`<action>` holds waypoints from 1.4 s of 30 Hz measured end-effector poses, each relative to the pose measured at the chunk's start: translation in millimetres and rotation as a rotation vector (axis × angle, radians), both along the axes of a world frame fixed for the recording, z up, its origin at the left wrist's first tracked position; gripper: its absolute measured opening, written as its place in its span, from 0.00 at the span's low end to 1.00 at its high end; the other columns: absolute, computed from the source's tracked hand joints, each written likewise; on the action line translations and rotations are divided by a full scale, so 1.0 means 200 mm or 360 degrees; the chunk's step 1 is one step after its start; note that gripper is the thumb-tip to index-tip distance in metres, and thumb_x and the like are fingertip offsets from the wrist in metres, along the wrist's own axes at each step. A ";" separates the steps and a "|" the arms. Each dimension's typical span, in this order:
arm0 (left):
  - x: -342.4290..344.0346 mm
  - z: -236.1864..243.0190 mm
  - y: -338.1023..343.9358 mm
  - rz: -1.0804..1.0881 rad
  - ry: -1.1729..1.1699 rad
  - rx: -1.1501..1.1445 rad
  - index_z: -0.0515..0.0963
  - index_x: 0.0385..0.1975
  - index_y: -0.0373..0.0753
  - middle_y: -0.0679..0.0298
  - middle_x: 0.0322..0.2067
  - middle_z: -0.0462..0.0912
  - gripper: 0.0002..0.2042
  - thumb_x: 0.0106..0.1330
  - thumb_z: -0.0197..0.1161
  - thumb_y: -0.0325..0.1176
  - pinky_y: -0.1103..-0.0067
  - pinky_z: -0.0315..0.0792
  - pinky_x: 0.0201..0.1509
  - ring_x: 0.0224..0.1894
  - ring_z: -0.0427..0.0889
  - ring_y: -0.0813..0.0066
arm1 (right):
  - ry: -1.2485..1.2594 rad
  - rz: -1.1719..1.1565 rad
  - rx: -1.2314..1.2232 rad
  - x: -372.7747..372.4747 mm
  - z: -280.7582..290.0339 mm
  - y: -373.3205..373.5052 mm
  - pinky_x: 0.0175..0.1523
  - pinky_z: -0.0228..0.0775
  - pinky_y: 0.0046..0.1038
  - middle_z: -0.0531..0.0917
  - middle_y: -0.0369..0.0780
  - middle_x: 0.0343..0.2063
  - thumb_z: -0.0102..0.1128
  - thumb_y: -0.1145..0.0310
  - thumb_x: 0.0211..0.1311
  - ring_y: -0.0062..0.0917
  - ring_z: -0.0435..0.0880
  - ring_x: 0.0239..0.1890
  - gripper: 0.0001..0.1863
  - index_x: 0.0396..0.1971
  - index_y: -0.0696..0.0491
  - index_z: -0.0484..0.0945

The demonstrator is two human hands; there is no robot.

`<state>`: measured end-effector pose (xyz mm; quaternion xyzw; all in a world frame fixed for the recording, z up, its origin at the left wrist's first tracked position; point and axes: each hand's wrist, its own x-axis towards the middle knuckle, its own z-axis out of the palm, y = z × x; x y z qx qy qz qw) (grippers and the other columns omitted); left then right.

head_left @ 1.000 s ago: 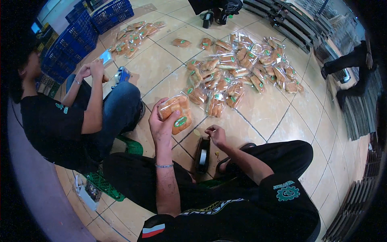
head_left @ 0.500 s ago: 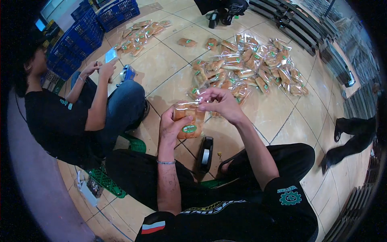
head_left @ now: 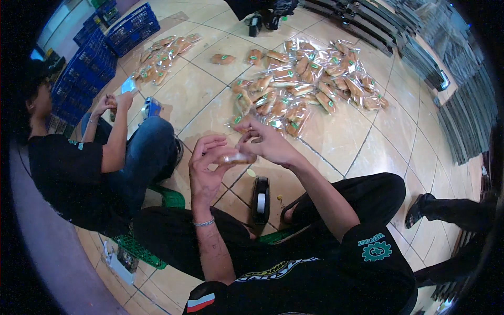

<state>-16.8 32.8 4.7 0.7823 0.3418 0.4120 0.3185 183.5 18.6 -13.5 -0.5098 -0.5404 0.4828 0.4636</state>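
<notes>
Between my hands a plastic-wrapped bread (head_left: 234, 158) is tilted so that it shows almost edge-on. My left hand (head_left: 206, 164) grips its left end between thumb and fingers. The fingers of my right hand (head_left: 269, 145) pinch at its right end, where the edge of the wrapper is too small and blurred to make out. Below the bread, a black tape dispenser (head_left: 260, 199) with a pale roll stands on the tiles between my crossed legs. Just beyond my right hand lies a big heap of wrapped breads (head_left: 302, 86) with green labels.
At my left a seated co-worker (head_left: 68, 168) holds a small packet, beside a blue tape dispenser (head_left: 151, 107). Farther off are a smaller bread pile (head_left: 160, 59) and blue crates (head_left: 86, 71). Dark stacked trays (head_left: 352, 23) line the far right. A walking person's leg (head_left: 451, 210) is at right.
The bread has turned from label side up to nearly edge-on, and my left fingers have spread more. At right, the walking person has come nearer. The whole view has shifted slightly.
</notes>
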 end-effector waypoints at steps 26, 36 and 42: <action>-0.09 -0.15 0.14 0.0680 -0.0944 -0.0717 0.78 0.47 0.36 0.65 0.41 0.83 0.10 0.71 0.61 0.32 0.84 0.74 0.42 0.40 0.80 0.81 | -0.1430 0.0198 -0.0002 0.45 -0.92 0.55 0.57 0.74 0.36 0.77 0.49 0.57 0.71 0.58 0.55 0.40 0.78 0.56 0.39 0.65 0.50 0.65; -0.08 -0.24 0.14 0.0558 -0.0794 -0.0945 0.78 0.48 0.37 0.64 0.41 0.83 0.11 0.69 0.63 0.33 0.82 0.73 0.44 0.41 0.80 0.80 | -0.1783 0.0055 -0.0044 0.31 -1.22 0.11 0.46 0.80 0.41 0.72 0.52 0.57 0.59 0.64 0.62 0.51 0.79 0.49 0.21 0.56 0.41 0.73; 0.12 -0.34 0.09 0.0314 -0.0140 -0.0570 0.77 0.52 0.38 0.60 0.48 0.81 0.19 0.61 0.70 0.31 0.78 0.74 0.50 0.50 0.81 0.66 | -0.0359 -0.0226 -0.0287 0.22 -0.38 0.30 0.36 0.83 0.33 0.81 0.45 0.34 0.51 0.61 0.73 0.34 0.85 0.37 0.19 0.55 0.57 0.74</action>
